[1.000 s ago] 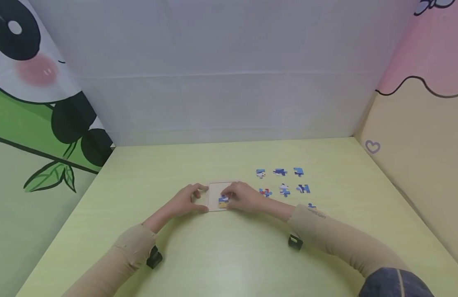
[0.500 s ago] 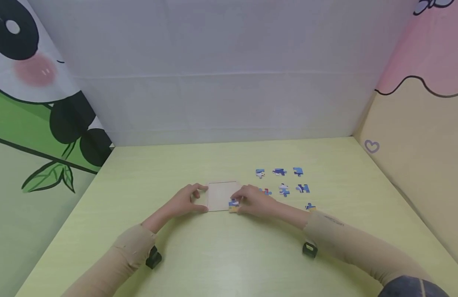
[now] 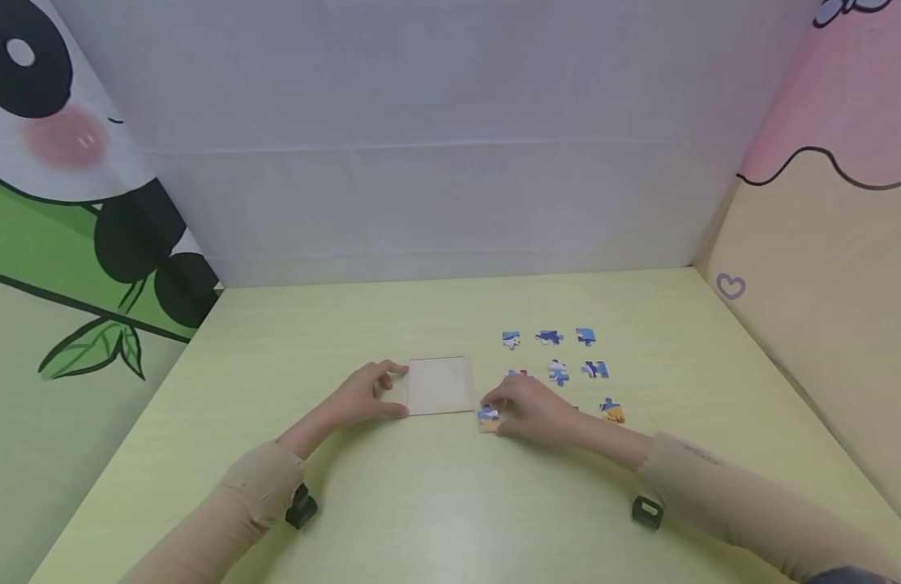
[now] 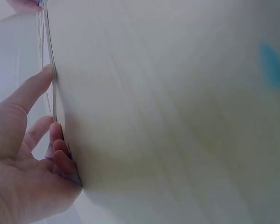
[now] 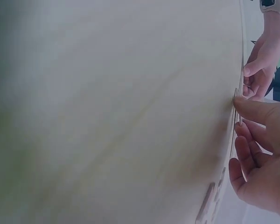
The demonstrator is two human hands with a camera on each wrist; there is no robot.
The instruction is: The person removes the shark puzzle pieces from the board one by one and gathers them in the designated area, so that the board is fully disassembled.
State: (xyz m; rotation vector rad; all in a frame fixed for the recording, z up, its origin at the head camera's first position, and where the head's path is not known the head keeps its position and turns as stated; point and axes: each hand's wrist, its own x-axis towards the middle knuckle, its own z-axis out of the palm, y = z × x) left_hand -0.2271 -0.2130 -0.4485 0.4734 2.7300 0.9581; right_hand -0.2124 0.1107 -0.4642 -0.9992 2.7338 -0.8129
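Note:
A square, pale puzzle tray (image 3: 439,388) with a thin raised rim lies flat on the table in the head view. My left hand (image 3: 364,396) holds its left side, index finger at the far corner and thumb at the near corner; its other fingers are curled in the left wrist view. Just off the tray's near right corner, my right hand (image 3: 532,411) pinches a jigsaw piece (image 3: 488,418) in blue, white and yellow between thumb and fingers. The right wrist view shows this hand (image 5: 266,154) low at the table surface, the piece seen edge-on.
Several loose jigsaw pieces lie in rows to the right, among them a blue one (image 3: 585,337), a white-and-blue one (image 3: 558,372) and a yellow-and-blue one (image 3: 611,410). My right hand and forearm partly cover others. A pale wall (image 3: 450,203) stands behind the table (image 3: 421,503).
My right hand has slid right and toward me with the pinched jigsaw piece, from over the tray to beside its near right corner. My left hand stays at the tray's left side.

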